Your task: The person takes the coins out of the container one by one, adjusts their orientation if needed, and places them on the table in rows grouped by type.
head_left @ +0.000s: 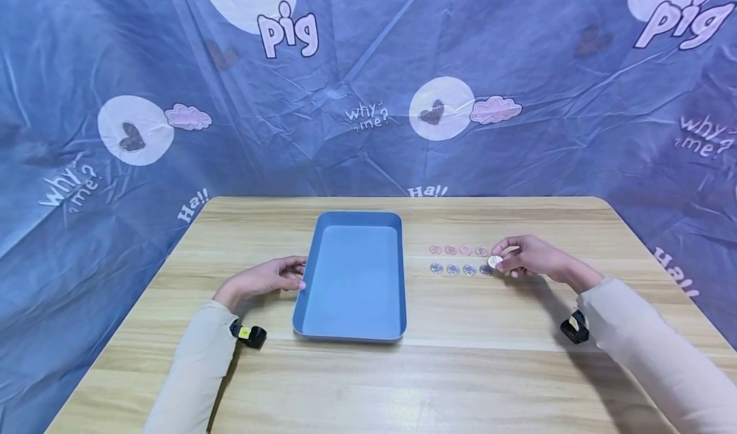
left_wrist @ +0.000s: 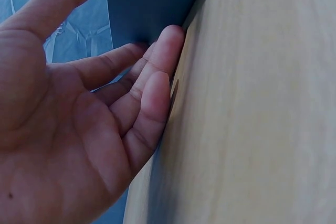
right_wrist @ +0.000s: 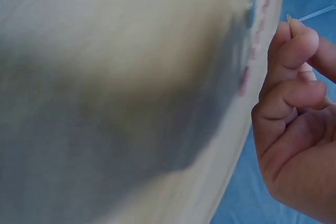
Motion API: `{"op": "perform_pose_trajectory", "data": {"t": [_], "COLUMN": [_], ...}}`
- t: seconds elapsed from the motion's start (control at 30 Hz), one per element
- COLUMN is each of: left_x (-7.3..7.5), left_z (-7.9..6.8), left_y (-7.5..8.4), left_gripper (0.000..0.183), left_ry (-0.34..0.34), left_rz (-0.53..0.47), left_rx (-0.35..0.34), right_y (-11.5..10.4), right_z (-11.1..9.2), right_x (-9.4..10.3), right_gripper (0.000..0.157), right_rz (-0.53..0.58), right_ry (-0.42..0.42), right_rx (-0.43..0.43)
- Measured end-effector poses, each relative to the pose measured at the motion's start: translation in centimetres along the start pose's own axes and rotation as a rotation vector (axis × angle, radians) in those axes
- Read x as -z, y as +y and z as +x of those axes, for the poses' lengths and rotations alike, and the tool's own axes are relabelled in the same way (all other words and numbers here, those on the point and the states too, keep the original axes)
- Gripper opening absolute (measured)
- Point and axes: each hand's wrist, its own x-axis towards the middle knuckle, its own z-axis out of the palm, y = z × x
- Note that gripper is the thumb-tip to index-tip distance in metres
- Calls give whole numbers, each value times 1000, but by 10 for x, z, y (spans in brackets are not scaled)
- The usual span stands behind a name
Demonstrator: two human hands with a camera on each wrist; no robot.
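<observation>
A blue rectangular tray (head_left: 354,339) lies on the wooden table. At its left side my left hand (head_left: 266,276) touches the outer wall with loosely bent fingers, the thumb at the rim; the left wrist view shows these fingers (left_wrist: 170,51) against the tray wall (left_wrist: 152,3). To the right of the tray, my right hand (head_left: 532,257) pinches a silver coin (head_left: 494,262) between thumb and fingertips, above the right end of two coin rows. The far row has several copper-coloured coins (head_left: 451,250); the near row has several silver coins (head_left: 453,269). In the right wrist view the pinched coin (right_wrist: 289,19) appears edge-on.
The light wooden table (head_left: 460,383) extends toward the viewer. Behind it and at its sides hangs a blue printed cloth (head_left: 357,159). A black wrist device sits on each sleeve, the left one (head_left: 250,335) near the tray's front corner.
</observation>
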Motion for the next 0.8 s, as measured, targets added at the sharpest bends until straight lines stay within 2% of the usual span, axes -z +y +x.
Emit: {"op": "perform_pose_trajectory", "data": {"t": [0.43, 0.63, 0.8], "left_x": [2, 3, 3], "left_z": [-2, -1, -2], "left_y": [-2, -2, -2], "left_gripper": [77, 76, 77], "left_ry": [-11, -11, -6], "left_rz": [-15, -2, 8], "left_rx": [-5, -14, -9], "right_y": [14, 11, 10], "right_z": [-3, 0, -1], "right_x": [-3, -7, -9], "right_gripper": [37, 33, 29], "right_rz": [-61, -125, -168], "right_ry": [46, 83, 70], "right_rx": [-29, -16, -12]}}
